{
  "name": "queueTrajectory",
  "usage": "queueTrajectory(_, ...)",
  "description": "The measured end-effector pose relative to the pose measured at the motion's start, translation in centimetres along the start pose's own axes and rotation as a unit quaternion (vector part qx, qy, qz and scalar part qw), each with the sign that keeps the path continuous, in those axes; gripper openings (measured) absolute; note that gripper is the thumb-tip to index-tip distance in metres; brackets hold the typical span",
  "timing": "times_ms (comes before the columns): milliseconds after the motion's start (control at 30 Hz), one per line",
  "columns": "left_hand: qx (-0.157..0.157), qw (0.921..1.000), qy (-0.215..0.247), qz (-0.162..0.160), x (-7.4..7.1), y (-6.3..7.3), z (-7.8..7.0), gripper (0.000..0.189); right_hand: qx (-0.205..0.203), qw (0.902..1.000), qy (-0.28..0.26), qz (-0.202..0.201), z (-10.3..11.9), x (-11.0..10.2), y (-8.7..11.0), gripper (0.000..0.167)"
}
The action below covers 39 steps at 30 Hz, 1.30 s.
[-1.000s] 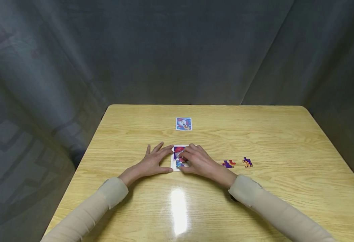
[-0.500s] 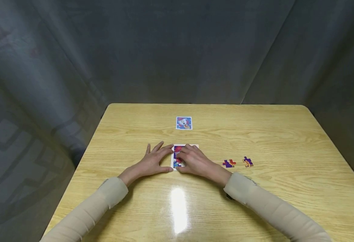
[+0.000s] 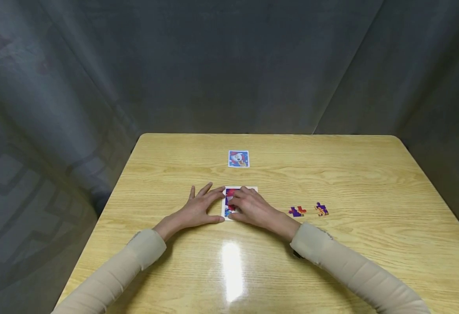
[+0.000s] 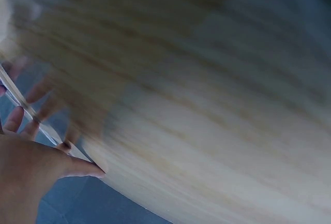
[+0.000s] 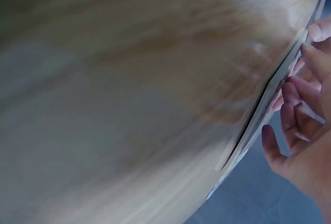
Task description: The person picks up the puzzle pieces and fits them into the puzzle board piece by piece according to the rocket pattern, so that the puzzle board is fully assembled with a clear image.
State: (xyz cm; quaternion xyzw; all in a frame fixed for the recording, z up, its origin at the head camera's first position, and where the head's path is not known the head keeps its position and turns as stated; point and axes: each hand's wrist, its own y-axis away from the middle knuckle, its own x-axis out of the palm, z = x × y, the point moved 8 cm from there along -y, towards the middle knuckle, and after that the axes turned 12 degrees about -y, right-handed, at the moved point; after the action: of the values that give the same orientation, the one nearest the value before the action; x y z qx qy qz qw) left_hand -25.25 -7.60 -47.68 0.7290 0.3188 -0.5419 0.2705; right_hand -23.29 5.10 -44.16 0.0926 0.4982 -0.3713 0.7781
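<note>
In the head view, a small jigsaw puzzle in a white frame (image 3: 226, 216) lies flat on the table. Its visible left strip shows red, purple and blue printing. My left hand (image 3: 198, 210), fingers spread, touches the frame's left edge with thumb and index fingertip near its two corners. Over the middle and right of the puzzle, my right hand (image 3: 251, 208) bends its fingers down, thumb and fingertips on the printed surface. That hand hides most of the picture, so a piece beneath it cannot be made out. Both wrist views show the hands low and edge-on at the frame.
Two loose clumps of puzzle pieces lie to the right: a purple-and-red one (image 3: 297, 211) and a purple-and-orange one (image 3: 321, 209). A square picture card (image 3: 239, 158) lies farther back on the wooden table (image 3: 166, 165). Dark grey curtains (image 3: 229, 65) stand behind and beside it.
My right hand has shifted slightly left across the puzzle, then stayed about there over the last half second. The left hand keeps its place at the frame's edge.
</note>
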Motion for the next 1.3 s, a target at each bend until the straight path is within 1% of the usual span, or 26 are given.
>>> queueTrajectory(167, -0.003, 1.0000, 0.000, 0.000, 0.0, 0.1, 0.0, 0.069, 0.019, 0.9994, -0.024, -0.017, -0.4, -1.0, 0.4, 0.030)
queueTrajectory(267, -0.003, 1.0000, -0.004, 0.001, -0.1, 0.1, 0.0, 0.071, 0.026, 0.9978, -0.031, -0.053, -1.0, -2.6, 1.5, 0.027)
queueTrajectory(400, -0.004, 1.0000, -0.007, 0.001, -0.3, -0.1, 0.0, 0.071, 0.020, 0.9925, -0.029, -0.117, -2.3, -5.5, 4.6, 0.027)
queueTrajectory(500, -0.006, 1.0000, -0.007, 0.002, -0.3, -0.3, 0.0, 0.071, 0.038, 0.9869, -0.028, -0.154, -3.9, -7.6, 7.7, 0.029)
queueTrajectory(567, -0.005, 1.0000, -0.005, 0.003, -0.3, -0.3, 0.0, 0.071, 0.063, 0.9836, -0.029, -0.166, -5.0, -8.6, 9.8, 0.030)
queueTrajectory(633, -0.005, 1.0000, -0.004, 0.006, -0.3, -0.3, 0.1, 0.071, 0.088, 0.9816, -0.026, -0.167, -5.9, -9.2, 11.8, 0.033)
queueTrajectory(700, -0.006, 0.9999, -0.004, 0.008, -0.4, -0.3, 0.1, 0.072, 0.105, 0.9814, -0.023, -0.159, -6.5, -9.3, 13.3, 0.036)
queueTrajectory(833, -0.005, 1.0000, -0.004, 0.006, -0.5, -0.3, 0.3, 0.073, 0.124, 0.9837, -0.013, -0.129, -7.3, -8.9, 15.3, 0.043)
queueTrajectory(1000, -0.003, 1.0000, -0.006, 0.002, -0.5, -0.1, 0.3, 0.073, 0.128, 0.9849, -0.016, -0.115, -8.2, -8.6, 16.0, 0.041)
queueTrajectory(1133, -0.003, 1.0000, -0.004, 0.000, -0.4, -0.1, 0.3, 0.072, 0.121, 0.9853, -0.025, -0.118, -8.4, -8.6, 15.9, 0.034)
queueTrajectory(1300, 0.000, 1.0000, -0.003, -0.002, -0.5, -0.3, 0.2, 0.072, 0.116, 0.9842, -0.032, -0.130, -8.4, -8.7, 15.8, 0.026)
